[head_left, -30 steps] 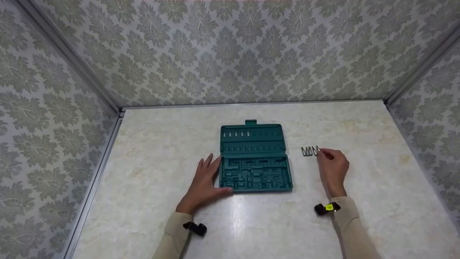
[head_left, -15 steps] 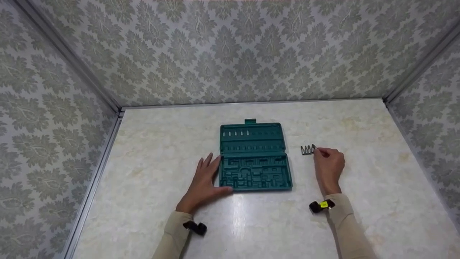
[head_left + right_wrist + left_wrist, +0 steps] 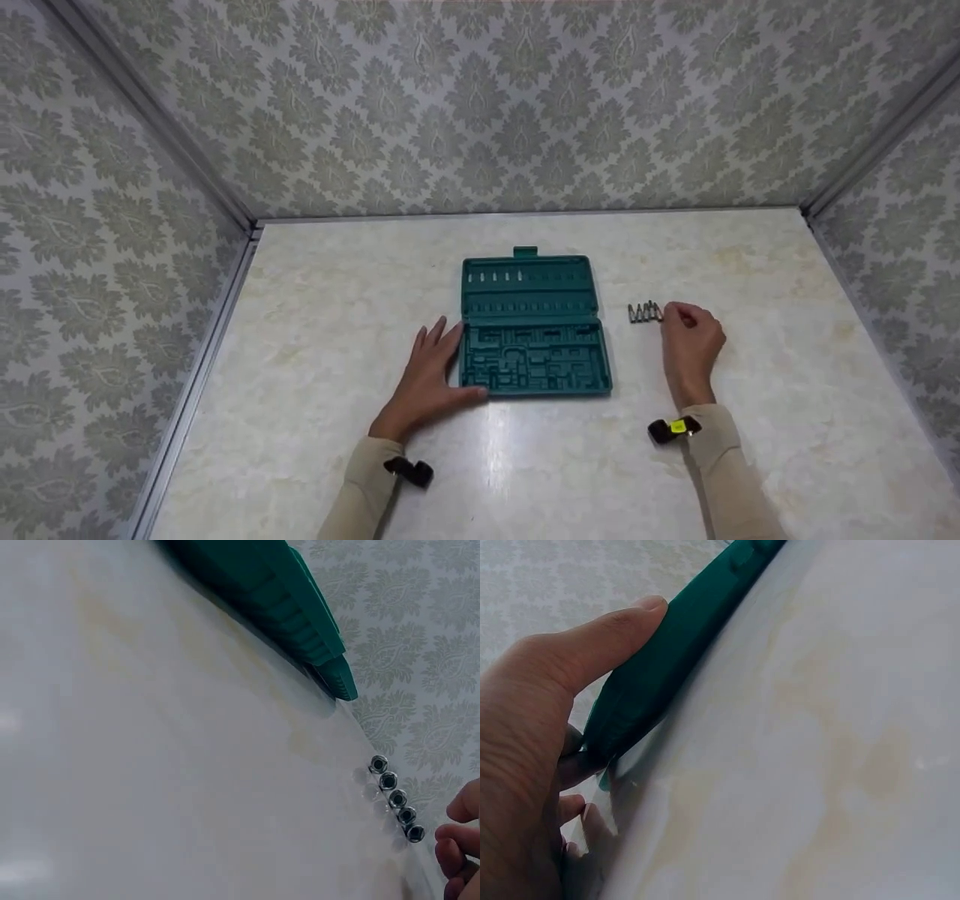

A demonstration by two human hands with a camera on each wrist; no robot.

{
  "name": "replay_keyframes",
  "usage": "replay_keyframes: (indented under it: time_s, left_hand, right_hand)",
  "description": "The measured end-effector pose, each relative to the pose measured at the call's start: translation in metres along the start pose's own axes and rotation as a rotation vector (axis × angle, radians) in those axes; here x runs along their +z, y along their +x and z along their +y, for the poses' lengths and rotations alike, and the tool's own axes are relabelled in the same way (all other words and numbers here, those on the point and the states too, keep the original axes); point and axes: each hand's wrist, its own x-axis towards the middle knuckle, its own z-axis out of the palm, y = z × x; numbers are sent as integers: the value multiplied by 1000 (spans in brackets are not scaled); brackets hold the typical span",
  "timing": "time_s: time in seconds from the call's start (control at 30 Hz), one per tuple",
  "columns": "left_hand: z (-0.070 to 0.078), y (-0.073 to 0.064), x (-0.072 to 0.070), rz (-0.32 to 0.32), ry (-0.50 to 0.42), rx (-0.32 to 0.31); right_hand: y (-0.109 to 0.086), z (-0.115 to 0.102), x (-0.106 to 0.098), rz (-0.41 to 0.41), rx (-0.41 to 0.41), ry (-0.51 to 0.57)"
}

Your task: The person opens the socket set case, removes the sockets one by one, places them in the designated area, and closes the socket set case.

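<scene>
A green tool case (image 3: 537,356) lies open on the table, its lid folded back. My left hand (image 3: 427,379) rests against the case's near left corner, fingers spread along the left side and thumb on the front edge. In the left wrist view, the thumb (image 3: 634,622) presses on the case's front wall. To the right of the case is a close row of several silver socket bits (image 3: 643,312), their hollow ends showing in the right wrist view. My right hand (image 3: 691,341) is at the row's right end, fingers bent, with nothing seen between thumb and fingertips (image 3: 448,834).
Several small silver bits (image 3: 495,277) sit in the left slots of the lid's upper row. Moulded recesses fill the case's near half. Patterned wall panels (image 3: 480,112) bound the pale table (image 3: 322,300) at the back and sides.
The right hand moved left with a socket bit to the row, let it go there and drew back slightly right. The left hand has stayed on the case.
</scene>
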Motion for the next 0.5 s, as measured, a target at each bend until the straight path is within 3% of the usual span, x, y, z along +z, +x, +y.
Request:
replay_keyframes:
  time_s: [0.13, 0.5]
  left_hand:
    - [-2, 1, 1, 2, -9, -1]
    - [-1, -1, 1, 6, -27, -16]
  right_hand:
    - [-2, -10, 2, -38, -78, -4]
    - [-13, -47, 34, -310, -314, -55]
